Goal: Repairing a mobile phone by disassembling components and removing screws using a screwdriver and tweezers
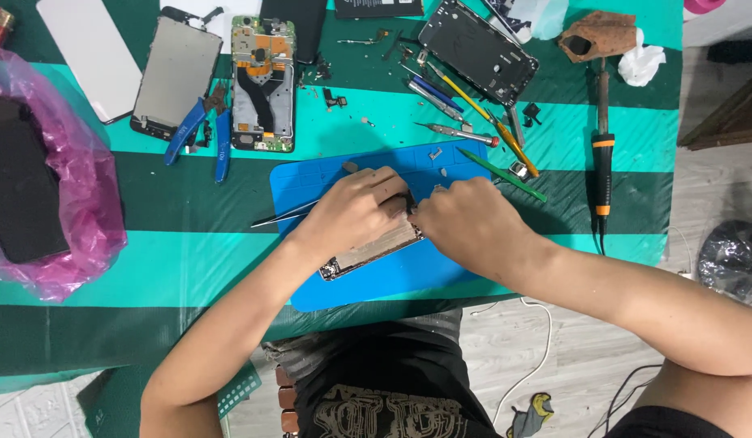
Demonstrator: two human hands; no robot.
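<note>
On the blue work mat [311, 186] at the middle of the bench [189, 251], both hands meet over an opened phone frame [368, 251] that lies tilted across the mat's near half. The left hand [356, 212] presses down on its upper end, fingers curled together against it, with slim tweezers [283, 216] sticking out to the left. The right hand [465, 223] pinches at the same end, fingertips closed, though on what I cannot tell. The phone already looks stripped open, so disassembly seems well along; small screws and parts lie at the mat's far edge. Beyond the mat sit a bare circuit-board phone body [264, 85], a detached screen [177, 77] and blue pliers [204, 130]. Right of the mat lies a soldering iron [602, 154]. Far left of the mat, a pink plastic bag [84, 186] wraps a dark flat box; no labels are legible.
</note>
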